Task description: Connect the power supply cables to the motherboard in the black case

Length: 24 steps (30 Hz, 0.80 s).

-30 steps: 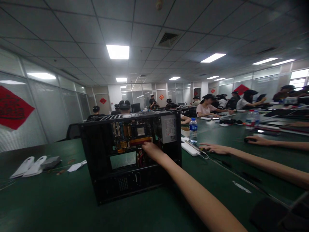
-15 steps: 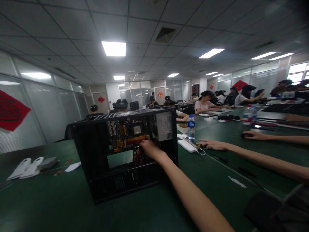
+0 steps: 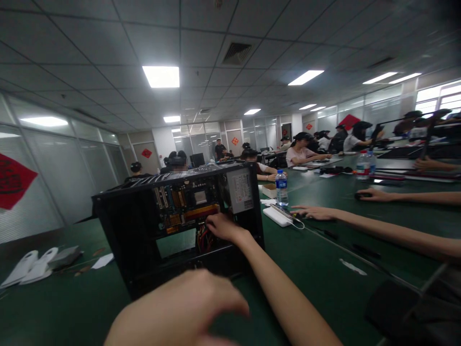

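A black computer case stands in front of me with its side open. Inside it are a motherboard with yellow and white slots, a silver power supply, and a bundle of thin coloured cables. My right hand reaches into the case, its fingers bent at the motherboard's lower edge, just above the cables. What its fingertips grip is hidden. Close to the camera, below the case, my left hand is raised and slightly blurred. Its thumb and fingers are apart, and nothing shows between them.
Right of the case stand a water bottle and a white power bank with a cable. A co-worker's hand rests nearby; another's holds a mouse. White slippers and a grey block lie left on the green table.
My left hand has come into view from below, in front of the case. My right hand stays at the same spot inside the case. The view has shifted slightly right.
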Each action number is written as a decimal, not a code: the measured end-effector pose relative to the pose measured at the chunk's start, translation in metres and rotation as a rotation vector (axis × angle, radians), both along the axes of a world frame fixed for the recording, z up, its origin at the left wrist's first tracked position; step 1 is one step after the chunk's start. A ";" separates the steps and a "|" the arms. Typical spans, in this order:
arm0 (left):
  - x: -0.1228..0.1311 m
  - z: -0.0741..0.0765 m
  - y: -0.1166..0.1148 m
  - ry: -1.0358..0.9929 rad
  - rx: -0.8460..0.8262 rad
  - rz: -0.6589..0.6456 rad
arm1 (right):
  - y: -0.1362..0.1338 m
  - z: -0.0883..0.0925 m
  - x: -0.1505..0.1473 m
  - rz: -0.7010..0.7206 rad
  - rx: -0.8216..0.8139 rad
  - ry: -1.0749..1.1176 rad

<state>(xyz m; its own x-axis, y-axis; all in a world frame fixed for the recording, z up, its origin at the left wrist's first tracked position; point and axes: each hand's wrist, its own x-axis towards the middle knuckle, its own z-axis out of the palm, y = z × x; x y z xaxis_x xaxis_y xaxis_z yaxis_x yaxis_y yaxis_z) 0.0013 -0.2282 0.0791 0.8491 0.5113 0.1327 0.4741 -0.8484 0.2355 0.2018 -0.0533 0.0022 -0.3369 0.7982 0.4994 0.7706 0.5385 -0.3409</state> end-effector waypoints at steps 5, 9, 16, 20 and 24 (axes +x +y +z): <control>0.051 -0.028 0.108 -0.165 0.326 0.376 | 0.009 -0.004 0.002 0.105 0.037 0.112; 0.055 -0.063 0.160 -0.275 0.273 0.547 | 0.005 -0.002 0.005 0.095 0.063 0.187; 0.051 -0.068 0.162 -0.352 0.264 0.534 | -0.001 -0.001 0.002 0.123 0.072 0.094; 0.052 -0.070 0.163 -0.309 0.244 0.618 | 0.004 -0.006 0.001 0.132 0.094 0.023; 0.051 -0.074 0.167 -0.312 0.180 0.579 | 0.008 -0.009 0.001 0.112 0.110 -0.022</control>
<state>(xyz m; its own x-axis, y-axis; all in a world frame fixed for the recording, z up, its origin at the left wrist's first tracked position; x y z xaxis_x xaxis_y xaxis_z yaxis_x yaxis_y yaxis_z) 0.0526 -0.0607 0.0047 0.3535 0.8186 0.4528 0.7962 -0.5174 0.3137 0.2028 -0.0451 -0.0063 -0.4323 0.6959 0.5735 0.7106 0.6544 -0.2585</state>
